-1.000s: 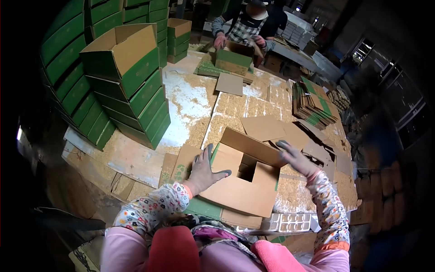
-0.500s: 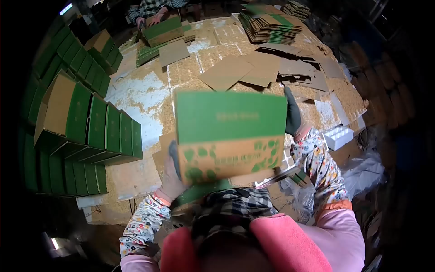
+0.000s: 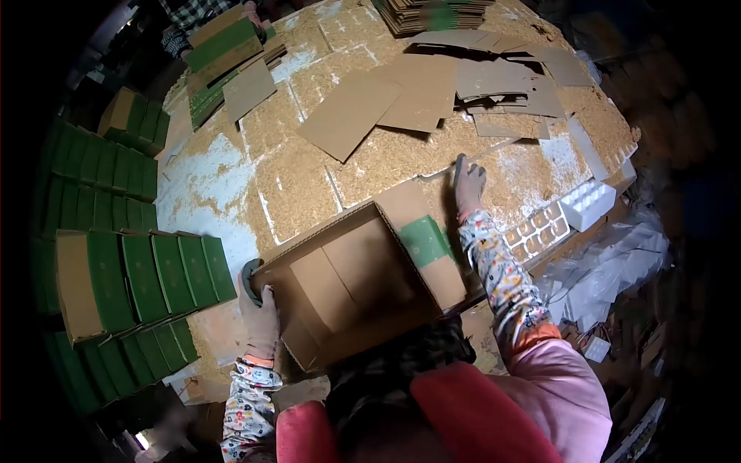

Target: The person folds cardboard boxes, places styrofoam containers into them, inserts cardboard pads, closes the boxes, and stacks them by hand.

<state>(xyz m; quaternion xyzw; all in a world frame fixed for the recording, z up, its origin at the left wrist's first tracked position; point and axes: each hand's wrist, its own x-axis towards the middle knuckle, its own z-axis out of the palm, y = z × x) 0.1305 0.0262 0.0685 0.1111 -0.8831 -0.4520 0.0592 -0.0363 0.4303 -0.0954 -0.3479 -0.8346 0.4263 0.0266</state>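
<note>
An open brown cardboard box (image 3: 347, 282) with a green-printed flap stands on the work table (image 3: 301, 193), its opening facing up toward me. My left hand (image 3: 258, 312), gloved, grips the box's left corner. My right hand (image 3: 467, 185), also gloved, is stretched out past the box with its fingers flat on the chaff-covered table, near the edge of a thin strip of card. It holds nothing.
Rows of finished green boxes (image 3: 139, 278) are stacked at the left. Loose flat cardboard sheets (image 3: 401, 96) lie across the far table. White moulded trays (image 3: 563, 212) sit at the right edge. Another person (image 3: 208, 15) handles a green box at the far left.
The box, lifted and turned green side toward me half a second ago, now rests on the table opening up. My right hand has let go of it and reached forward onto the table.
</note>
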